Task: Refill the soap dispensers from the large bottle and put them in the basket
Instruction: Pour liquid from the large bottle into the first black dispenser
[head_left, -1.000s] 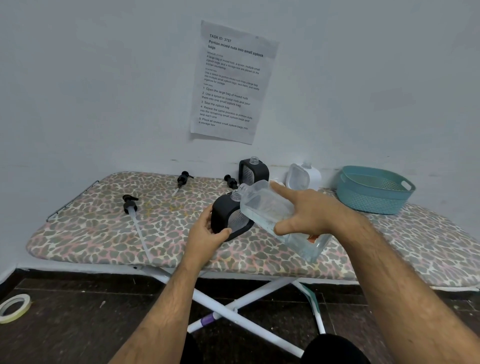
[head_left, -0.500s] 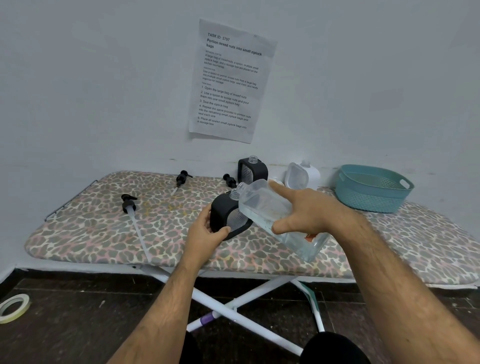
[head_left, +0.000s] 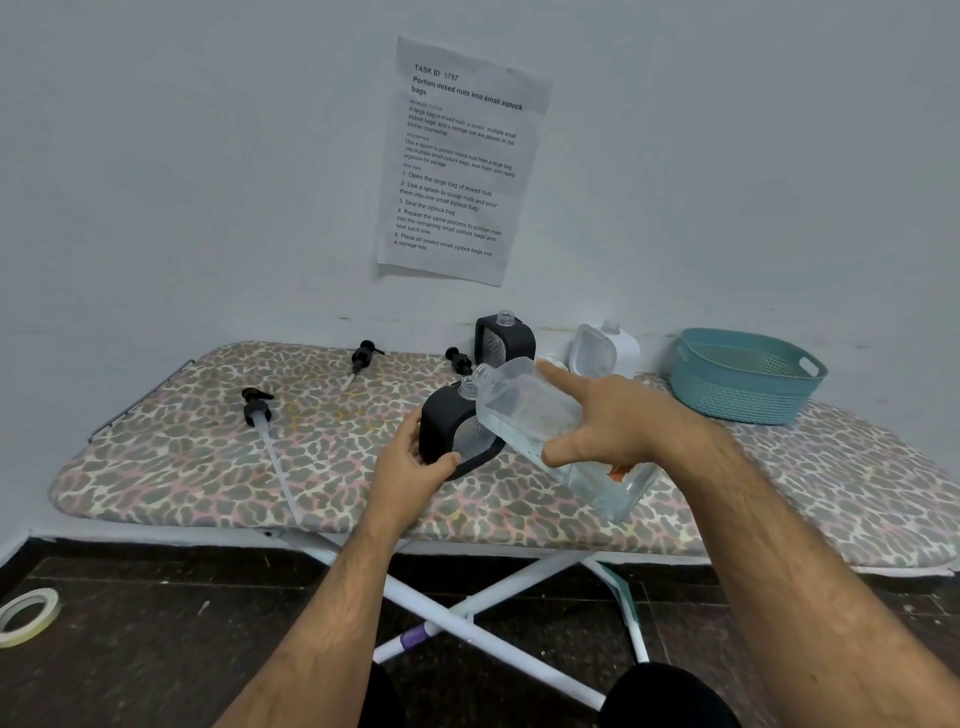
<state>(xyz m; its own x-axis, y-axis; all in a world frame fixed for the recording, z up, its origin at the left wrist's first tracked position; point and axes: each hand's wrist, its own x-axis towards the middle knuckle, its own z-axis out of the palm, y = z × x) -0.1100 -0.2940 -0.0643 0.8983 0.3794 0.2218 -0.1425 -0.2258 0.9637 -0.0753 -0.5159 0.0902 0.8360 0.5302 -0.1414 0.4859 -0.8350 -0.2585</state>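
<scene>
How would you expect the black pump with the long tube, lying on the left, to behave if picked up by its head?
The black pump looks light. Its thin translucent tube would probably droop or swing. Lying loose on the ironing board, it might roll if nudged.

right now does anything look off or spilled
No spill shows. The odd thing is the wall sheet: it describes portioning mixed nuts into bags, not soap. Three pumps lie loose on the board, off their dispensers.

large bottle: clear glossy plastic | basket: matt perforated plastic
</scene>
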